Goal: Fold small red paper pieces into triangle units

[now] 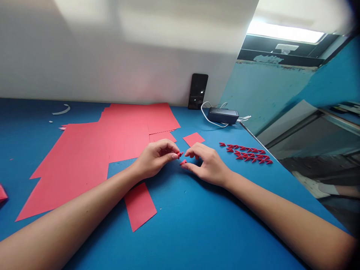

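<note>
Folded red paper triangle (180, 154) is right in the middle of the shot, a tiny thing pinched in the fingertips of the left hand (156, 159). That hand's fingers are curled in tight with the thumb pressed against them, so it has a firm hold. Just beside it, a second red paper bit (183, 162) sits at the thumb end of the right hand (208, 165). Those fingers are curved and about half open, and honestly I can't tell if they're gripping that bit or only touching it.

Both hands are close together above a blue table (182, 225). Off to the right, there's a bunch of small red triangles (246, 153) laid out in tidy rows, and just past the hands sits a small red paper rectangle (193, 139). To the left and far side, big red paper sheets (84, 157) overlap in a messy spread, while a red paper strip (140, 205) lies near the left forearm.

Along the far edge, a black phone (198, 91) stands against a white wall (112, 48), with a dark power bank (223, 116) and a white cable (209, 119) to its right. A curved white paper scrap (62, 110) lies far left.
</note>
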### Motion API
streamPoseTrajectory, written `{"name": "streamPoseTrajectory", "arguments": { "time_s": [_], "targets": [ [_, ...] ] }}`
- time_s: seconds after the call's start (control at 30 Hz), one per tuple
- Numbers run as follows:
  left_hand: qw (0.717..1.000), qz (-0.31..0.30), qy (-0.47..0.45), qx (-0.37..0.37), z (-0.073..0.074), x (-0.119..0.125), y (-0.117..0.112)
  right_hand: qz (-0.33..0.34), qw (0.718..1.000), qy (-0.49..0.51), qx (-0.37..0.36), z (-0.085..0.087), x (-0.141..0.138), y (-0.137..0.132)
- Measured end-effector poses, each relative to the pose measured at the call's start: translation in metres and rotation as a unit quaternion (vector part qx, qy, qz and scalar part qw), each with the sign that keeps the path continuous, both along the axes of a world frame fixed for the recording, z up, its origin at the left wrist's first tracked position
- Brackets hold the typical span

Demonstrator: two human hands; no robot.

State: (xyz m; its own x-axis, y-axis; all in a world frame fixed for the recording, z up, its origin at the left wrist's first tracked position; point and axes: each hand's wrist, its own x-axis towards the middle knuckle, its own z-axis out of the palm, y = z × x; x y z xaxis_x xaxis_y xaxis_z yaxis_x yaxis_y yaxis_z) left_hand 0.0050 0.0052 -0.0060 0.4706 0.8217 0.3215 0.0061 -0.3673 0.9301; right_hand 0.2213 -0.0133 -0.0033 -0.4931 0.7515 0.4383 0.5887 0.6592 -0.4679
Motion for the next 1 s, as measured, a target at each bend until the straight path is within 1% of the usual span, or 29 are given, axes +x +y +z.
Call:
{"name": "streamPoseTrajectory", "arguments": {
  "time_s": [0.1, 0.17, 0.2, 0.27, 0.37, 0.43, 0.5, 0.6, 0.67, 0.73, 0.8, 0.83, 0.9, 1.0],
  "targets": [
    [0.999, 0.021, -0.018, -0.033, -0.002, -0.002, 0.002, 0.041, 0.997, -0.059, -0.029, 0.002, 0.003, 0.001],
    [0.999, 0.026, 0.0, -0.036, -0.002, -0.002, 0.002, 0.057, 0.996, -0.067, -0.034, 0.001, 0.003, 0.002],
    [0.999, 0.025, 0.018, -0.026, -0.002, -0.002, 0.001, 0.061, 0.995, -0.065, -0.033, 0.0, 0.003, 0.002],
    [0.997, 0.017, 0.074, 0.028, 0.0, -0.001, -0.002, 0.065, 0.996, -0.06, -0.024, -0.001, 0.003, 0.002],
    [0.976, -0.002, 0.174, 0.128, 0.002, 0.0, -0.005, 0.071, 0.995, -0.06, -0.017, -0.002, 0.003, 0.001],
    [0.961, -0.025, 0.221, 0.163, 0.003, -0.001, -0.004, 0.071, 0.995, -0.059, -0.021, -0.001, 0.003, 0.001],
    [0.953, -0.048, 0.247, 0.17, 0.004, -0.002, -0.002, 0.056, 0.997, -0.04, -0.036, 0.0, 0.004, 0.002],
    [0.952, -0.058, 0.253, 0.163, 0.003, -0.004, 0.002, 0.017, 0.996, 0.029, -0.08, 0.002, 0.006, 0.004],
    [0.952, -0.056, 0.253, 0.162, 0.002, -0.005, 0.004, 0.002, 0.989, 0.093, -0.115, 0.002, 0.006, 0.005],
    [0.949, -0.05, 0.261, 0.172, 0.002, -0.007, 0.006, 0.003, 0.976, 0.157, -0.151, 0.002, 0.005, 0.005],
    [0.946, -0.049, 0.265, 0.181, 0.002, -0.011, 0.008, 0.014, 0.963, 0.197, -0.181, 0.002, 0.003, 0.004],
    [0.945, -0.05, 0.267, 0.183, 0.002, -0.013, 0.01, 0.022, 0.961, 0.201, -0.19, 0.002, 0.003, 0.003],
    [0.944, -0.06, 0.271, 0.178, 0.003, -0.017, 0.012, 0.035, 0.966, 0.171, -0.19, 0.003, 0.002, 0.001],
    [0.948, -0.074, 0.265, 0.164, 0.005, -0.019, 0.014, 0.052, 0.982, 0.096, -0.153, 0.005, 0.001, -0.001]
  ]
}}
